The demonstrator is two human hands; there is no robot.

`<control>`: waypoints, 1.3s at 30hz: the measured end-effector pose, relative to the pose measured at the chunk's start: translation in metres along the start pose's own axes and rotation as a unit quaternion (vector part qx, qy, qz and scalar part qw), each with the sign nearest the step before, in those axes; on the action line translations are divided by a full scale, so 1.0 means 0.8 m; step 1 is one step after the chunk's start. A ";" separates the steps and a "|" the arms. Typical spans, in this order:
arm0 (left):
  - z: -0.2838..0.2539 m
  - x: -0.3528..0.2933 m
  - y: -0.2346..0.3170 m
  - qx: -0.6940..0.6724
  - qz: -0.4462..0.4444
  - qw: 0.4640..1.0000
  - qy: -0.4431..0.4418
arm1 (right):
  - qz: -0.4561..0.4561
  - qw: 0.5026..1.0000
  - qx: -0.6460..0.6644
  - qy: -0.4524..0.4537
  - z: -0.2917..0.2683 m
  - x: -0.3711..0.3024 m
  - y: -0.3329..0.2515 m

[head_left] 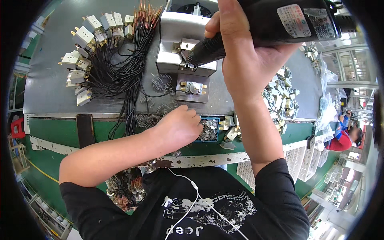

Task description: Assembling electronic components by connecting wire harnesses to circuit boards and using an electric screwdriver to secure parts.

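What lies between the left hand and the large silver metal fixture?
A small grey metal block carrying a brass-tabbed, silver-knobbed component lies between them, in the head view.

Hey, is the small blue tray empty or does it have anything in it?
Not empty: small metal parts lie across the blue tray. How deep they go, I cannot tell.

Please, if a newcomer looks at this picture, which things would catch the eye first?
Probably the large black handheld tool in the right hand, at the upper right, its narrow end at a metal fixture. Next, the thick bundle of black wires at the upper left, with pale pronged blocks beside it.
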State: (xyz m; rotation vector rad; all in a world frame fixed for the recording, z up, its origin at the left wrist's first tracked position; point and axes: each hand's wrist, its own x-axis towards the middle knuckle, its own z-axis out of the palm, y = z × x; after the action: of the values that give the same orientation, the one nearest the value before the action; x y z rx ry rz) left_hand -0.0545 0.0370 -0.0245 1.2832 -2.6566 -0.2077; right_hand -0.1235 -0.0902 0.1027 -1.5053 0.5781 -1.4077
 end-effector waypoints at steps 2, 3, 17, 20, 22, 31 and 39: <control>0.001 0.000 0.002 0.009 0.001 1.000 0.012 | 0.004 1.000 -0.003 0.015 0.002 0.011 0.017; -0.001 0.002 0.003 0.010 0.004 1.000 0.012 | -0.174 0.974 0.130 -0.059 0.000 0.034 0.049; -0.036 0.003 -0.013 -0.202 -0.019 0.979 -0.011 | -0.047 0.985 0.145 -0.077 0.003 0.020 0.019; -0.065 -0.008 -0.025 -0.162 -0.060 0.978 0.119 | -0.116 0.983 0.054 -0.129 -0.018 0.014 0.025; -0.073 -0.013 -0.049 -0.101 -0.094 0.974 0.178 | -0.046 0.993 0.034 -0.106 -0.024 -0.002 -0.012; -0.042 -0.003 -0.060 0.014 -0.151 0.972 0.181 | 0.044 0.983 -0.069 -0.161 -0.065 -0.007 -0.032; -0.040 0.001 -0.058 0.019 -0.131 0.969 0.209 | 0.006 0.991 0.076 -0.109 -0.059 -0.021 -0.004</control>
State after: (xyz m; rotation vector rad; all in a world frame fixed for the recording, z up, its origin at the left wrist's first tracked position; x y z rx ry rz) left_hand -0.0125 0.0064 -0.0025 1.4972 -2.1464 0.0738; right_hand -0.1726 -0.0894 0.0916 -1.5045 0.3371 -1.2298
